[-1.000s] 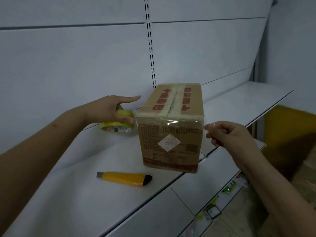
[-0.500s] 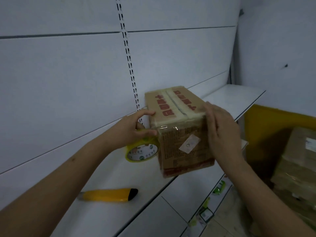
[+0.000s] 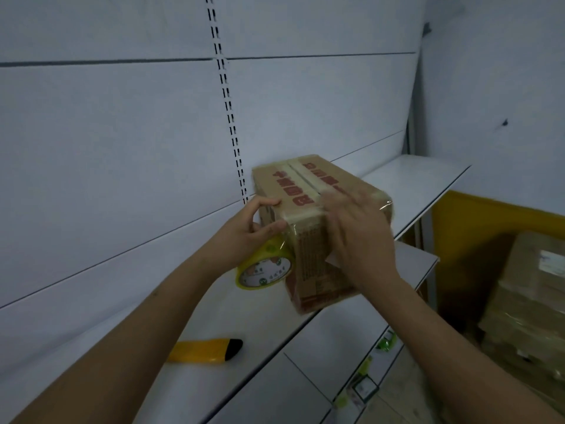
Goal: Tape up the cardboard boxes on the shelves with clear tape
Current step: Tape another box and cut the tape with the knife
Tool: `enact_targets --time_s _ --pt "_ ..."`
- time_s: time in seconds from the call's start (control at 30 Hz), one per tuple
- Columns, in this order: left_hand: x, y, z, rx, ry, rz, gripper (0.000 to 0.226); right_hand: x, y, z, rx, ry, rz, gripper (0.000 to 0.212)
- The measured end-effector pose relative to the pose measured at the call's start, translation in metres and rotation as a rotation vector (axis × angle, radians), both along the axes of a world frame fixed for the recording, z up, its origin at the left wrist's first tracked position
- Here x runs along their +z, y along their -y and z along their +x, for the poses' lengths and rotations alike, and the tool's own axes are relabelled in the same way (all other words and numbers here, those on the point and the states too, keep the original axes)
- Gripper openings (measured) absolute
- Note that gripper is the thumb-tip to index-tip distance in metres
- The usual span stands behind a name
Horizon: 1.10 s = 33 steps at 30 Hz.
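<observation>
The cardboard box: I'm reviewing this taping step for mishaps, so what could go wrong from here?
1. The cardboard box juts past the shelf edge; the right hand pressing on it might tip it off.
2. The tape roll, gripped by the left hand, is tight against the box, so the stretched tape may wrinkle.
</observation>
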State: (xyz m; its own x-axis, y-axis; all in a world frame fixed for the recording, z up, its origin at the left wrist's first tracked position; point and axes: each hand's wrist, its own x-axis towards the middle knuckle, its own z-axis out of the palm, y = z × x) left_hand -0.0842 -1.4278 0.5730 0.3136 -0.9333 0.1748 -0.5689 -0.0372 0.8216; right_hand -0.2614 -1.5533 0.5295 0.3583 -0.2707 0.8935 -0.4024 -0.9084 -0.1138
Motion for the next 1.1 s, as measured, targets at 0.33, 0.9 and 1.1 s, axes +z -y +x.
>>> enact_targets --time_s 0.33,0.9,1.1 --pt "-0.008 0.005 0.001 0.021 -0.062 -0.024 0.058 0.002 -0.001 0.028 0.319 0.027 -0.125 0.026" --pt "-0.010 0.038 -0.018 0.063 -0.037 -0.037 0.062 0.031 0.081 -0.016 -0.035 0.163 1.045 0.051" --pt "-0.009 0.034 -0.016 -0.012 -0.014 0.033 0.079 0.025 0.002 -0.005 -0.054 0.460 0.375 0.027"
